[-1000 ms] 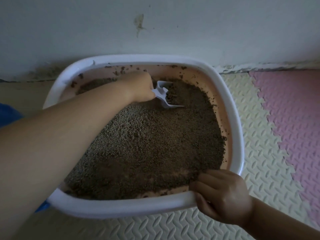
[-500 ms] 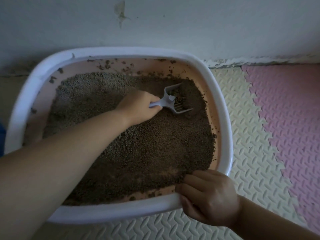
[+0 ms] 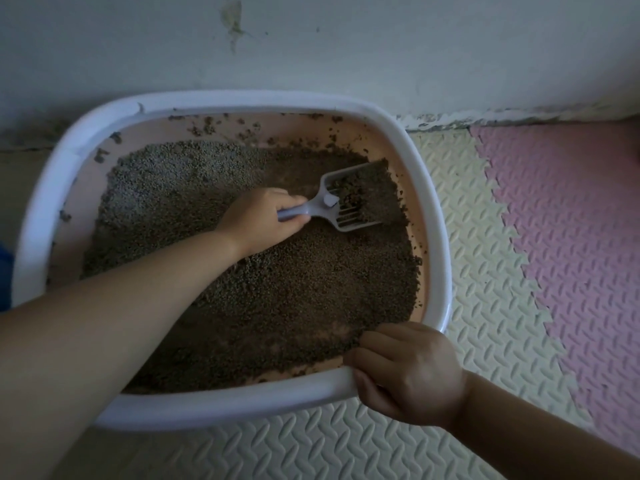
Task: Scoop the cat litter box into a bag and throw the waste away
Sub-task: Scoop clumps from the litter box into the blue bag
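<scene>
A white-rimmed litter box (image 3: 440, 216) with a pink inside stands on the floor against the wall, filled with brown-grey litter (image 3: 277, 289). My left hand (image 3: 263, 220) reaches across the box and grips the handle of a pale slotted scoop (image 3: 349, 202). The scoop lies near the box's far right side, its head partly loaded with litter. My right hand (image 3: 405, 372) is closed over the box's near right rim. No bag is in view.
Cream foam floor mat (image 3: 485, 271) lies under and right of the box, joined to a pink mat (image 3: 571, 237) further right. A stained white wall (image 3: 311, 46) runs right behind the box. A blue object (image 3: 5, 271) shows at the left edge.
My left hand has drawn the scoop from the far middle of the box toward the right side, and litter now sits in its head. My right hand has kept its hold on the rim.
</scene>
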The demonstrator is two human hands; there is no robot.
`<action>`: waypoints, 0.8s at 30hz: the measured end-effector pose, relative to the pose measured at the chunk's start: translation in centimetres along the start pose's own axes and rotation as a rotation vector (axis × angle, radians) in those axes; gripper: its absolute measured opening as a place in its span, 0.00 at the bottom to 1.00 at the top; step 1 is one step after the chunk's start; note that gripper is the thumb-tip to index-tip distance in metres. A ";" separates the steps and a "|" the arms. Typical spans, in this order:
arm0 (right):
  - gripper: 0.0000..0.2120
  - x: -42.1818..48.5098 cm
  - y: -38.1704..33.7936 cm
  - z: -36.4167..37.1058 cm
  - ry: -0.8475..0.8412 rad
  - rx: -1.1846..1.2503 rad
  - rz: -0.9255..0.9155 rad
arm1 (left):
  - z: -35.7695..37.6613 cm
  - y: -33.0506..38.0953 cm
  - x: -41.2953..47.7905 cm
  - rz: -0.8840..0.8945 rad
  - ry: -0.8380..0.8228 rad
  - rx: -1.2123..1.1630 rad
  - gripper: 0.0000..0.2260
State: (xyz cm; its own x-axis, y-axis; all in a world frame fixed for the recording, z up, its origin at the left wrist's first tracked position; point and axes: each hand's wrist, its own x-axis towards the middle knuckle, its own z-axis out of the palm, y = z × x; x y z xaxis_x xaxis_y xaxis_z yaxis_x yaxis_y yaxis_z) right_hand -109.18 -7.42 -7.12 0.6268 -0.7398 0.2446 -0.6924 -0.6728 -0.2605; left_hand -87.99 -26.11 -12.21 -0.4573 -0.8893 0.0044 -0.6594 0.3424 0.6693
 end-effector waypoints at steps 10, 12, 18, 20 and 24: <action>0.17 0.1 -0.3 -0.3 -0.012 -0.008 0.020 | -5.9 -0.2 -6.6 0.043 0.036 -0.025 0.10; 0.17 0.0 -0.3 -0.2 -0.013 -0.013 0.026 | -7.0 0.0 -7.8 0.050 0.049 -0.037 0.08; 0.20 0.1 -0.6 -0.1 0.013 -0.035 0.054 | -10.3 0.4 -10.9 0.086 0.085 -0.032 0.18; 0.21 0.1 -0.7 -0.2 0.026 -0.042 0.053 | -11.2 0.3 -12.0 0.110 0.070 -0.012 0.22; 0.23 0.2 -0.8 -0.2 0.023 -0.050 0.057 | -12.6 -0.2 -13.5 0.101 0.072 0.017 0.24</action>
State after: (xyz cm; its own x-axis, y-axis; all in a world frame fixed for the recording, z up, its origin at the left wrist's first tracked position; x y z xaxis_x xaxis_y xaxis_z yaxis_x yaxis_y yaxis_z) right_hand -108.59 -7.02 -6.70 0.5777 -0.7764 0.2520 -0.7443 -0.6278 -0.2279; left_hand -74.13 -17.96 -3.04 -0.4783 -0.8693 0.1247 -0.6228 0.4359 0.6497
